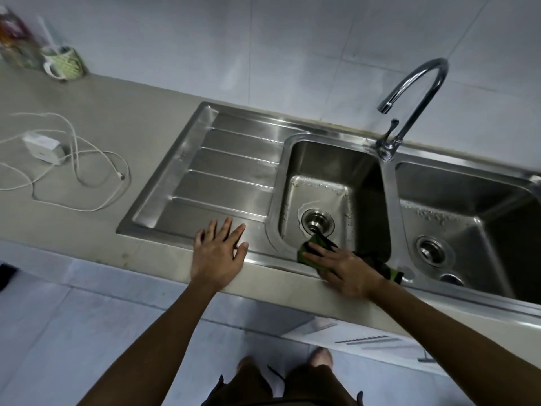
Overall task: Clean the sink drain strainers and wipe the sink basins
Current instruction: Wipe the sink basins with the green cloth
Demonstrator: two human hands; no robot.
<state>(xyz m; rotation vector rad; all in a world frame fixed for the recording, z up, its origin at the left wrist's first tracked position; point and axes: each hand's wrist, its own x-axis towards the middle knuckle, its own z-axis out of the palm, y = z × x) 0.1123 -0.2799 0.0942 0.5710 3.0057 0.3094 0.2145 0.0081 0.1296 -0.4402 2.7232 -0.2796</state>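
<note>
We see left hand [218, 256] spread flat on sink drainboard [222, 177], right hand [342, 266] pressing green cloth [310, 253] on basin rim, grey surface [96, 98] carrying charger [44, 148], mug [66, 64], tiled wall.

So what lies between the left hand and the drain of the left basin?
In the head view, only bare steel: the drainboard's flat front edge, then the basin's rounded rim, between the left hand and the drain.

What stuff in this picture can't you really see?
1. Head view: the right basin is cut off by the right edge.
2. The green cloth is partly hidden under the right hand.
3. The bottle far left is blurred, its label unreadable.
4. What stands in the mug is too blurred to name.
</note>
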